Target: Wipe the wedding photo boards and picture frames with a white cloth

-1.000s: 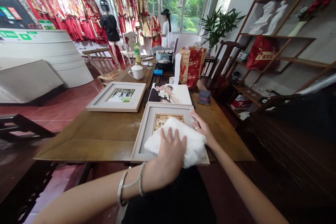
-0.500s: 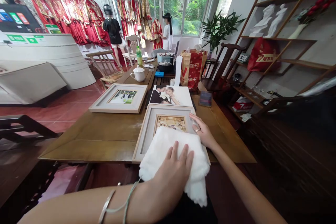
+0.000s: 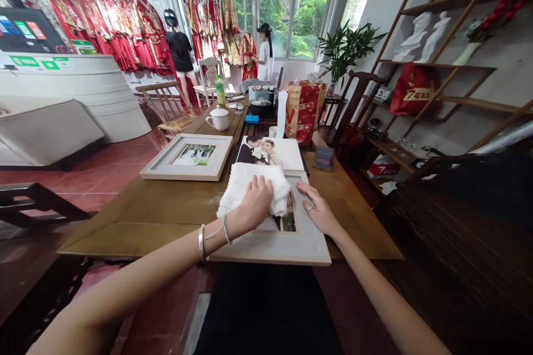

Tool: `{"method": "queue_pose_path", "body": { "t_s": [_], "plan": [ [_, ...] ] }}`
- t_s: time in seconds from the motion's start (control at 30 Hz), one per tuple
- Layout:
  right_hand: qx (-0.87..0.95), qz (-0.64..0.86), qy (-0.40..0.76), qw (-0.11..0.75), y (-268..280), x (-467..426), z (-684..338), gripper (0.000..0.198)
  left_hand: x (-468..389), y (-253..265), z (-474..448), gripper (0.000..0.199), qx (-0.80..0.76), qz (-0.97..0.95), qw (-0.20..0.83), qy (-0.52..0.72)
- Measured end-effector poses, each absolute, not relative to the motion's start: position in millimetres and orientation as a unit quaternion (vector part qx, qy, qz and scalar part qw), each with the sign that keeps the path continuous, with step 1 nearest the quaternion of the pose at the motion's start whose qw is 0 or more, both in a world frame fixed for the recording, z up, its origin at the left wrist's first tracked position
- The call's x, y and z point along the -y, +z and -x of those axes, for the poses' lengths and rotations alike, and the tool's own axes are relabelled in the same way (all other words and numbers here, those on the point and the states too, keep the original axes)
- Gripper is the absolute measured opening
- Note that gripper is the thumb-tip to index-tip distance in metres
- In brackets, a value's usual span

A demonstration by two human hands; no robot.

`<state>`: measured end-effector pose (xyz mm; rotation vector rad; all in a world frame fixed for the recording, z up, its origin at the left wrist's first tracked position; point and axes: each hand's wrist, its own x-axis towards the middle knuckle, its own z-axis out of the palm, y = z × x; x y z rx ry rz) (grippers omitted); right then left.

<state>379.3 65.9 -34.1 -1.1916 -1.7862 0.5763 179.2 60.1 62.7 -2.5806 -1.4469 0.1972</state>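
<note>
My left hand (image 3: 257, 202), with a silver bangle and a pale cord at its wrist, presses a folded white cloth (image 3: 239, 188) against the upper left part of a picture frame (image 3: 275, 252). The fingers are bent over the cloth and cover some of it. This frame lies flat at the near edge of the table, with a pale wooden rim and a grey mat. Only the lower right of its photo (image 3: 288, 219) shows. My right hand (image 3: 320, 211), a ring on one finger, rests on the frame's right side with its fingers stretched out, holding nothing.
A second framed picture (image 3: 152, 169) lies to the left on the wooden table (image 3: 166, 199). Behind the near frame are a couple's photo panel (image 3: 289, 152), a red paper bag (image 3: 303, 113) and a lidded white mug (image 3: 219, 119). A small dark object (image 3: 323, 158) sits right. Two people stand by clothes racks.
My left hand has slid the cloth away from me and to the left across the frame, uncovering its lower part. My right hand stays almost where it was.
</note>
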Motion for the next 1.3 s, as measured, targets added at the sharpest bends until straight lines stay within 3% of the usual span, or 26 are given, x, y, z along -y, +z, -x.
{"method": "queue_pose_path", "body": {
  "t_s": [0.1, 0.2, 0.3, 0.47, 0.73, 0.93, 1.1, 1.3],
  "plan": [
    [0.722, 0.48, 0.235, 0.439, -34, -65, -380, 0.047, -23, 73, -161, 0.045, 0.44, 0.89, 0.066, 0.097],
    [0.722, 0.476, 0.237, 0.442, -35, -65, -381, 0.046, 35, 77, -139, 0.048, 0.331, 0.94, 0.066, 0.052],
    [0.721, 0.477, 0.239, 0.442, -36, -66, -382, 0.046, 67, 73, -129, 0.052, 0.371, 0.922, 0.099, 0.046],
    [0.721, 0.475, 0.247, 0.441, -35, -66, -382, 0.046, 18, 62, -142, 0.066, 0.455, 0.877, 0.084, 0.13],
    [0.713, 0.489, 0.247, 0.437, -38, -65, -382, 0.049, -77, 49, -171, 0.078, 0.441, 0.893, 0.062, 0.062],
    [0.723, 0.472, 0.245, 0.441, -38, -66, -383, 0.048, 0, 60, -170, 0.071, 0.318, 0.943, 0.014, 0.096],
    [0.72, 0.478, 0.241, 0.441, -38, -66, -382, 0.048, 76, 60, -155, 0.06, 0.329, 0.94, 0.05, 0.068],
    [0.72, 0.474, 0.244, 0.445, -39, -65, -383, 0.048, 20, 46, -168, 0.063, 0.45, 0.887, 0.069, 0.081]
  ]
}}
